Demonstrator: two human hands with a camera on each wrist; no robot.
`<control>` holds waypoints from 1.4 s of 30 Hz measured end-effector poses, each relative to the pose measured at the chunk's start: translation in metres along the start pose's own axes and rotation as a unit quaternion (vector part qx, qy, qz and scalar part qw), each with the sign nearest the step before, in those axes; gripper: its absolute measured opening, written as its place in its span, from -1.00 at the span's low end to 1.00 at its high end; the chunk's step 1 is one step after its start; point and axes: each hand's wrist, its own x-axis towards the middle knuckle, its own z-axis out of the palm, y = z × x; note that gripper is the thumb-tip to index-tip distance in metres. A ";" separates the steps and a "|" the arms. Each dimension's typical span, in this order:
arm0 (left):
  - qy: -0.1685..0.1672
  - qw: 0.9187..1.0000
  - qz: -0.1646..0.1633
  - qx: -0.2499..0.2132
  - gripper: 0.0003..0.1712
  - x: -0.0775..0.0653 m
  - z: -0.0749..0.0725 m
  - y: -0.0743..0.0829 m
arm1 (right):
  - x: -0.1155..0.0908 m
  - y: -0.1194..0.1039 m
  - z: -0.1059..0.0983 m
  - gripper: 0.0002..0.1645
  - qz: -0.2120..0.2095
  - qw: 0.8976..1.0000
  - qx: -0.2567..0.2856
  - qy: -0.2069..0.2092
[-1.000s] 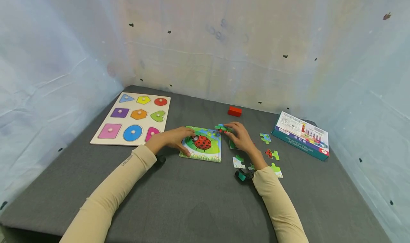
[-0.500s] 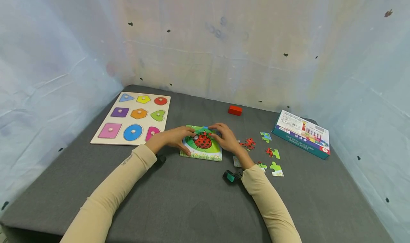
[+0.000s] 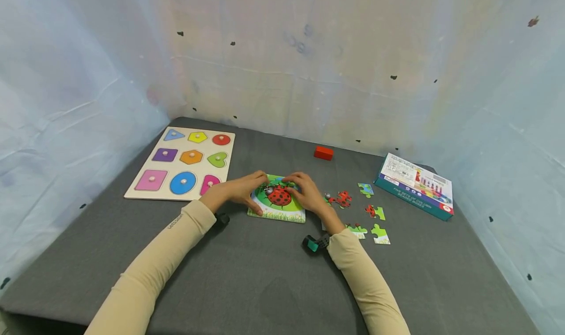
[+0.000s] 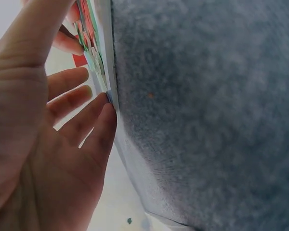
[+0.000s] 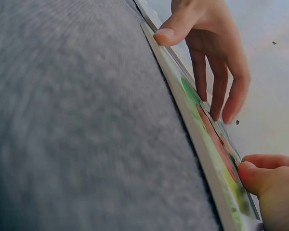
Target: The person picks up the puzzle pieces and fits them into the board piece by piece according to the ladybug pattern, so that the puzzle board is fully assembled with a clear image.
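A square ladybug puzzle board (image 3: 275,214) lies flat on the grey table. My left hand (image 3: 242,190) holds its left side, the thumb at the near-left corner and the fingers spread toward the far edge. Over the board's upper right part, my right hand (image 3: 307,193) pinches a green and red jigsaw piece (image 3: 286,184) between thumb and fingers, low against the picture. The right wrist view has both hands at the board (image 5: 197,130), seen edge-on. Most of the pinched piece is hidden by the fingers.
Several loose jigsaw pieces (image 3: 344,199) lie right of the board, some partly behind my right wrist. A wooden shape board (image 3: 145,161) with knobs sits at left. Behind are a red block (image 3: 323,153) and, farther right, a teal-sided box (image 3: 415,190).
My right hand has moved left with the jigsaw piece, from beside the board's right edge to over its upper part. Loose pieces behind it came into view. My left hand stays at the board.
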 end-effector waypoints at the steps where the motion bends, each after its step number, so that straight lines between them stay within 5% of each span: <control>1: -0.004 1.000 -0.001 0.000 0.03 0.000 0.000 -0.001 | 0.000 -0.001 0.001 -0.68 -0.001 1.000 -0.002 -0.001; 10: -0.044 0.999 0.006 0.005 0.07 -0.005 -0.003 0.002 | 0.004 -0.001 0.005 -0.69 -0.003 0.999 -0.033 -0.004; 25: -0.046 0.997 -0.033 0.058 0.21 0.001 -0.003 0.013 | 0.004 -0.004 0.004 -0.68 0.011 0.999 -0.031 -0.020; 42: -0.050 0.993 -0.043 0.099 0.16 0.007 -0.003 0.018 | 0.000 -0.003 -0.007 -0.12 0.064 0.989 0.013 -0.131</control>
